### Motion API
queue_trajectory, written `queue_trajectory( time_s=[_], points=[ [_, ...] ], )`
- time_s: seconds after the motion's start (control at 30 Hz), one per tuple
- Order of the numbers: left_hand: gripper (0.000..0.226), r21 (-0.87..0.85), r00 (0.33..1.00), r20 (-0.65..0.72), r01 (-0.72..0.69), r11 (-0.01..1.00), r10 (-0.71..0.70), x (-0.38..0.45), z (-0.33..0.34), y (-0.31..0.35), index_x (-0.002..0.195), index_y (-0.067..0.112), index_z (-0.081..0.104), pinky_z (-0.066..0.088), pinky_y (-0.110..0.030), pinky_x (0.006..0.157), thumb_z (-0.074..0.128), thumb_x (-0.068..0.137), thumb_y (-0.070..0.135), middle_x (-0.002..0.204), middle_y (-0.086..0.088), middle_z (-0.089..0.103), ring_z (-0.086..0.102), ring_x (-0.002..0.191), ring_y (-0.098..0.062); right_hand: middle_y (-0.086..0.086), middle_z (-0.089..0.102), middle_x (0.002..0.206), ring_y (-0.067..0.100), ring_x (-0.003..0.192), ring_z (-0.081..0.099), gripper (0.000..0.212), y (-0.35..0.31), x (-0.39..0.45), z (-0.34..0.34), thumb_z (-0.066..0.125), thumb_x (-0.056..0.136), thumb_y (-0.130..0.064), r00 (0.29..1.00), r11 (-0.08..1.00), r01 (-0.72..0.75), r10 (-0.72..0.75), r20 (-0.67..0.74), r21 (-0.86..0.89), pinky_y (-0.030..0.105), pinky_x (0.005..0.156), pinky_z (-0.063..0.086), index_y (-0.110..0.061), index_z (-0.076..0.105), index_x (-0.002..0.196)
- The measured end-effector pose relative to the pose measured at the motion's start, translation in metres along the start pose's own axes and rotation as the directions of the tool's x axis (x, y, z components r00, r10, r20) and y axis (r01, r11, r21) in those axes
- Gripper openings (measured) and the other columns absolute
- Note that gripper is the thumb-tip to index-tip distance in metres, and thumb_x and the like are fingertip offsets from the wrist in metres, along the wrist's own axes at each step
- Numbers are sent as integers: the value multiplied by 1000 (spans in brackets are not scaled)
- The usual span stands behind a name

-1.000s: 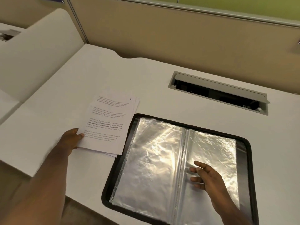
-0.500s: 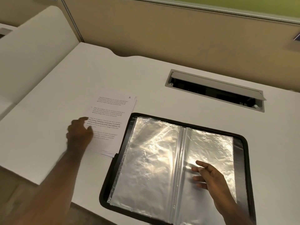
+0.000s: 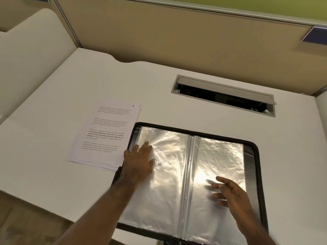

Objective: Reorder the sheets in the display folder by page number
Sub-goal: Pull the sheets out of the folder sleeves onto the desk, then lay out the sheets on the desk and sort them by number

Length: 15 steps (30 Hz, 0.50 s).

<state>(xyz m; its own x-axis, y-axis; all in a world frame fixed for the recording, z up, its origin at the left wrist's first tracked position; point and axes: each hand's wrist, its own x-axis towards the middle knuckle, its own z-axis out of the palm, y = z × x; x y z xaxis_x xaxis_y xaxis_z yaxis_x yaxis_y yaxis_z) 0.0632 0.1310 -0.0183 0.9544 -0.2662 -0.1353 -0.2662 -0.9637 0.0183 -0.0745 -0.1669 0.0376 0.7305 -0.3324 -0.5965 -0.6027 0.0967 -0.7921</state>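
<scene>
Our blurred left hand presses flat on the open folder's glaring empty sleeves; right hand spread; sheets at nine o'clock.

An office cubicle workstation
A white laminate tabletop with a scalloped back edge butts against a beige fabric partition panel capped by a grey trim strip, with green wall above it; set into the tabletop just in front of the partition is a grey cable-access box whose flap stands open over dark sockets and wiring. Left of that box a curved white side divider closes the bay off from a neighbouring desk, and nearer than the box lie a stack of printed sheets and an open black display folder of clear sleeves, ordinary desk paperwork
</scene>
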Motion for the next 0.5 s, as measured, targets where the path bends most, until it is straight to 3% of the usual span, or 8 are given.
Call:
queue_trajectory(
  time_s=[0.13, 0.23, 0.27, 0.37, 0.5],
  points=[
    [36, -221, 986, -129, 77, 972, -107, -14, -15, -7, 117, 27, 62, 45, -42, 82, 59, 81, 33, 122, 4, 63, 60, 104, -24, 8, 75, 100, 32, 84, 71, 21, 9, 2, -17, 54, 97, -5, 995, 998, 37, -42, -93, -57, 35, 69, 49, -16, 66, 109],
    [22, -324, 928, -143, 284, 902, -344, -48, -19, -17, 105, 21, 64, 46, -44, 78, 66, 83, 19, 101, -3, 62, 60, 90, -29, -2, 69, 107, 9, 81, 67, 23, 21, 2, -35, 58, 94, -4, 951, 955, 91, -167, -260, -282, 18, 70, 47, -23, 68, 103],
    [20, -350, 895, -117, 369, 861, -431, -62, -19, -21, 102, 19, 65, 46, -45, 78, 67, 83, 17, 98, -5, 61, 58, 89, -31, 0, 66, 109, 10, 85, 65, 24, 25, 2, -42, 61, 92, -4, 923, 925, 82, -211, -322, -371, 20, 74, 47, -22, 68, 106],
    [24, -352, 773, 19, 599, 720, -634, -103, -10, -34, 110, 16, 64, 45, -49, 85, 65, 87, 23, 106, -9, 60, 57, 98, -32, 15, 65, 116, 35, 106, 61, 33, 45, 7, -70, 68, 85, -14, 860, 780, -34, -296, -416, -625, 44, 93, 49, -12, 66, 119],
    [38, -266, 717, 171, 694, 670, -675, -137, 2, -36, 125, 18, 62, 47, -52, 87, 60, 91, 34, 118, -11, 59, 56, 108, -34, 19, 52, 137, 39, 126, 46, 62, 60, -1, -86, 71, 82, -28, 858, 711, -274, -123, -498, -647, 55, 102, 39, -12, 50, 138]
  ],
)
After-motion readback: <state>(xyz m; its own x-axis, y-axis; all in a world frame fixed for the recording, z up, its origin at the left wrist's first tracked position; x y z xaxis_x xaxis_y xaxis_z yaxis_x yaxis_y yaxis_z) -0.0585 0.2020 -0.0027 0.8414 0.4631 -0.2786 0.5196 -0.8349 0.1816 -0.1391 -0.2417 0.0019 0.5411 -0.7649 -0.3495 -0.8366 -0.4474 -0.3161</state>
